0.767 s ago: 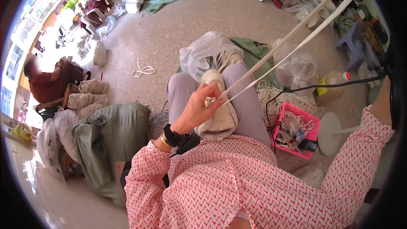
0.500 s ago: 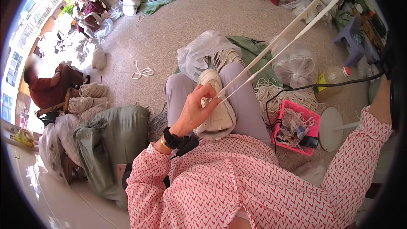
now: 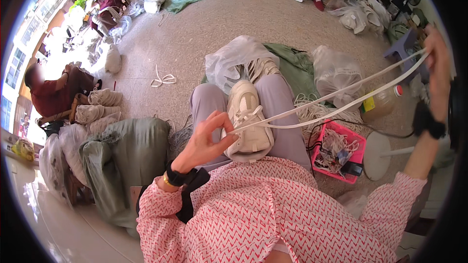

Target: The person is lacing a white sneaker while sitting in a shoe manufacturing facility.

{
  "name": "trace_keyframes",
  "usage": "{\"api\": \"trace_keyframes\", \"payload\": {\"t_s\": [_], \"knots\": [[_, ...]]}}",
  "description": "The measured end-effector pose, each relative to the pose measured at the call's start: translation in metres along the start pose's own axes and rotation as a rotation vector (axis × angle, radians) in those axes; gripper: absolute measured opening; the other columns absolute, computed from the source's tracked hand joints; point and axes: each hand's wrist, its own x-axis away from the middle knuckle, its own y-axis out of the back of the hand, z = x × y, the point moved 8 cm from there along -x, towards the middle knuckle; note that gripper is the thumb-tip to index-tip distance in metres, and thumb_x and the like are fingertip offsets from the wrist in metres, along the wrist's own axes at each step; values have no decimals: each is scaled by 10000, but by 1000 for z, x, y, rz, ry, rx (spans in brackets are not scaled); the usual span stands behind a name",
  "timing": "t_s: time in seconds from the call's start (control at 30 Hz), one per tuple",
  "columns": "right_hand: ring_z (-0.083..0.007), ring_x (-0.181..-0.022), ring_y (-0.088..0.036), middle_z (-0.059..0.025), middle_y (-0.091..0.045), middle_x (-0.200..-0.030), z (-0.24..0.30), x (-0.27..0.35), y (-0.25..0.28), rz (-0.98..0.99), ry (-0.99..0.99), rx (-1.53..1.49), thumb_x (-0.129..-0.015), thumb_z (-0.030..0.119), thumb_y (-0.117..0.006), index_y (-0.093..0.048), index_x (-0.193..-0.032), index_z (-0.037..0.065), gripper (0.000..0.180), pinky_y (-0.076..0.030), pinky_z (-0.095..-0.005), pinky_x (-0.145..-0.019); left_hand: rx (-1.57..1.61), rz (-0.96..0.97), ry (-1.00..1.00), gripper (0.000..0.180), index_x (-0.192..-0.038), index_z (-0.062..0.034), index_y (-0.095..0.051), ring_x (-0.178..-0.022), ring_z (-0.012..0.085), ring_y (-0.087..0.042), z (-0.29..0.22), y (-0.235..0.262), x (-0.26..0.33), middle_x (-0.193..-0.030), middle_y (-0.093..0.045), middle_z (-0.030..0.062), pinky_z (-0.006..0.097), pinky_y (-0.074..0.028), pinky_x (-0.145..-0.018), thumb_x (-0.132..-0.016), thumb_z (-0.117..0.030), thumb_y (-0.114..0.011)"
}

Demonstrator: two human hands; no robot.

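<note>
Your left fingers (image 3: 229,136) pinch the white lace (image 3: 341,104) where it leaves the shoe (image 3: 248,122). The left hand (image 3: 204,143) rests against the shoe's side. The shoe lies on your lap, toe pointing away. Your right hand (image 3: 436,63), raised high at the right, grips the lace's two far strands, held taut. A pink basket (image 3: 358,148) sits on the floor beside your right leg.

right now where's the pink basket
In the head view the pink basket sits on the floor at the person's right, beside the right thigh, between the lap shoe and a white round base.
</note>
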Motion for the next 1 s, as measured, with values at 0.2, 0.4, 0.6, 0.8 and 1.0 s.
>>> {"api": "trace_keyframes", "payload": {"t_s": [0.2, 0.4, 0.6, 0.8, 1.0], "knots": [[-45, -621, -604, 0, -722, -939, -53, 158, -194, 464, -548, -236, -978, 149, -709, -715, -1136, 59, 182, -488, -228, -520, 347, 27, 140, 111, -885, -7, -616, -1024, 168, -649, -12, 33, 39, -973, -701, 79, 368, -438, -1083, -885, -40, -722], [-103, -557, -620, -78, -753, -897, 17, 224, -308, 776, -527, -436, -932, 120, -722, -710, -1108, -5, 216, -499, -275, -540, 510, 110, 453, 157, -903, -17, -632, -964, 171, -680, 3, 64, 78, -906, -712, 90, 397, -467, -1053, -855, -28, -781], [-205, -571, -644, -147, -731, -913, 27, 201, -334, 690, -317, -340, -902, 95, -720, -694, -1098, -7, 223, -503, -348, -568, 283, -114, 674, 255, -874, -19, -590, -588, 73, -567, 40, 127, 128, -718, -620, 24, 240, -473, -572, -1032, -210, -646], [-146, -609, -615, -105, -717, -951, 37, 199, -361, 688, -149, -442, -849, -21, -694, -698, -1101, 13, 255, -477, -299, -564, -128, -137, 764, 217, -882, -1, -586, -649, 122, -619, 60, 148, 155, -673, -571, 37, 311, -493, -608, -1014, -166, -638], [-144, -612, -617, -92, -707, -899, 40, 195, -367, 718, -142, -461, -841, -27, -682, -704, -1073, 4, 234, -481, -291, -569, -314, -181, 298, 121, -958, 28, -601, -788, 315, -672, 24, 82, 76, -882, -674, 158, 389, -528, -721, -900, -48, -675]]}}
